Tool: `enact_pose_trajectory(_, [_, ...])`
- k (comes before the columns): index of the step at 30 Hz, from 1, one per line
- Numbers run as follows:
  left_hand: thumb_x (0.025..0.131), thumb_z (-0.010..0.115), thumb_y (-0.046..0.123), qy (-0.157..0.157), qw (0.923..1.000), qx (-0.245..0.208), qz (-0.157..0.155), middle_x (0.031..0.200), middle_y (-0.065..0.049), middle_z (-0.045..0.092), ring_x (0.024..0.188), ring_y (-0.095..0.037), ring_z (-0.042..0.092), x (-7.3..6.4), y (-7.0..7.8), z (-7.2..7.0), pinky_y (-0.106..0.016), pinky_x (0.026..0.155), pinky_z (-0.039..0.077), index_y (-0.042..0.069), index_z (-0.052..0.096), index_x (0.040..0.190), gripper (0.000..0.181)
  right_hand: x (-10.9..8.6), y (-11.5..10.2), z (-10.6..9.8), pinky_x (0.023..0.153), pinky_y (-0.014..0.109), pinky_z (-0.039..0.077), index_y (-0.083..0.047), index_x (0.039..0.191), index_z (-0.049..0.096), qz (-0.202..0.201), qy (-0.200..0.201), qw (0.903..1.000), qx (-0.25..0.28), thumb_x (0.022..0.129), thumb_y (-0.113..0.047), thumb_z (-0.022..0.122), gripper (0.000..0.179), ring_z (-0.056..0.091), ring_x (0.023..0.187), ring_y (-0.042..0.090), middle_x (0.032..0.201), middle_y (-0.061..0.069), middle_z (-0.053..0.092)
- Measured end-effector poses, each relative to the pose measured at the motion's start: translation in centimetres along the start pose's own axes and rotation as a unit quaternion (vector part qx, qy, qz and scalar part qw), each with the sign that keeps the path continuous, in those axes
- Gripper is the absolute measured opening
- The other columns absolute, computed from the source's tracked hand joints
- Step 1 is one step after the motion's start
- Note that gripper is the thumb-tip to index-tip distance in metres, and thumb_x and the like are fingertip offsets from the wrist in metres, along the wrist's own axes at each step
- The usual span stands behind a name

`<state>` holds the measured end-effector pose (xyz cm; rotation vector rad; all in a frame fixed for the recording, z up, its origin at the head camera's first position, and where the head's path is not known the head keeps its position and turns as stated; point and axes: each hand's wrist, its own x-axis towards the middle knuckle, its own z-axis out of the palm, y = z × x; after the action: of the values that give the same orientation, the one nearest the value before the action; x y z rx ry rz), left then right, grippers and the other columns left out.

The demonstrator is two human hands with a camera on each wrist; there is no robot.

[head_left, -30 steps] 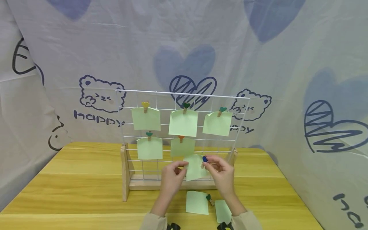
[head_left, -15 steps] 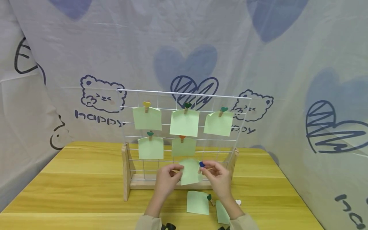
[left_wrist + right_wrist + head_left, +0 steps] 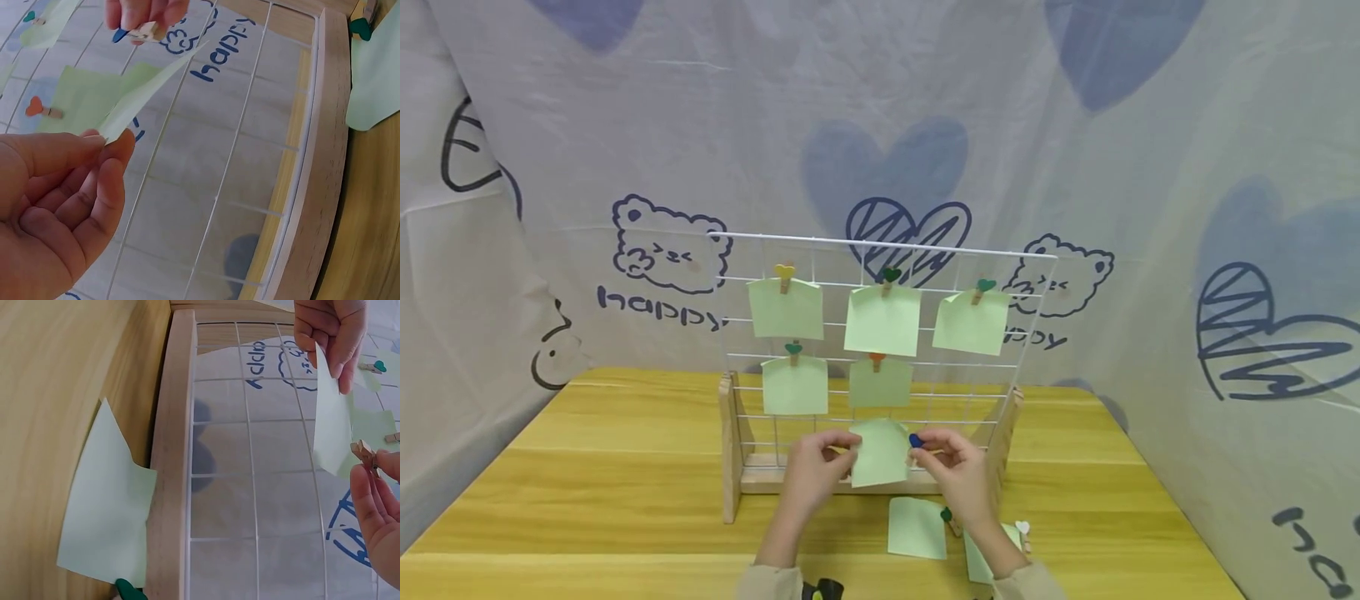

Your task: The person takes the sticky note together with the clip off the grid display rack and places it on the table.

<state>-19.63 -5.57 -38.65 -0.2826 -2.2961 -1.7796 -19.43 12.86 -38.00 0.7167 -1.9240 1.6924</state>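
1. Closest to me, a person's two pale sleeves [image 3: 770,582] reach in over a wood-grain worktop [image 3: 587,508].
2. On the worktop, between and beneath the forearms, lie a loose green note [image 3: 917,528] and, to its right, a second loose note [image 3: 979,560], partly hidden by the right forearm. A dark green heart peg [image 3: 950,520] is beside the first; a white heart peg [image 3: 1022,529] is at the right-hand edge of the second.
3. A little further in, the left hand [image 3: 814,468] pinches the left edge of a held green note [image 3: 880,454] between thumb and forefinger, its other fingers curled inward.
4. The right hand [image 3: 961,477] pinches a blue heart peg [image 3: 915,440] between thumb and fingertips, just beside the note's upper right edge; I cannot tell whether peg and paper touch.
5. The held note is in front of the lower part of a white wire grid [image 3: 940,248], which stands upright in a wooden stand [image 3: 728,454].
6. Five green notes hang on the grid. The upper row has yellow [image 3: 785,272], dark green and teal heart pegs; the lower row has teal and orange [image 3: 877,359] ones.
7. Furthest back hangs a pale cloth [image 3: 737,125] printed with blue hearts, bear faces and the word "happy".
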Motion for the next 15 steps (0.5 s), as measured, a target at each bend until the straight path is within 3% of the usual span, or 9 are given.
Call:
enact_pose_trajectory(10, [0.079,0.059,-0.006,-0.022,0.9992,0.003,-0.032,0.079,-0.01,0.061,0.058,-0.016,0.057,-0.2,-0.7,-0.9,-0.026,0.052,0.05,-0.005,0.066,0.088,0.012,-0.4,-0.2,0.7,0.057,0.021,0.05,0.013,0.086,0.059,0.093,-0.013,0.9956,0.002,0.072,0.015,0.063,0.015,0.06,0.063,0.024,0.078,0.024,0.06])
enact_pose_trajectory(15, [0.079,0.058,-0.007,-0.03,0.9984,0.006,-0.047,0.078,-0.01,0.061,0.057,-0.016,0.056,-0.2,-1.0,-1.2,-0.026,0.052,0.05,-0.006,0.065,0.088,0.012,-0.5,0.8,0.9,0.055,0.026,0.051,0.015,0.083,0.058,0.087,-0.029,0.9958,0.0,0.07,0.018,0.062,0.014,0.059,0.061,0.028,0.075,0.027,0.059])
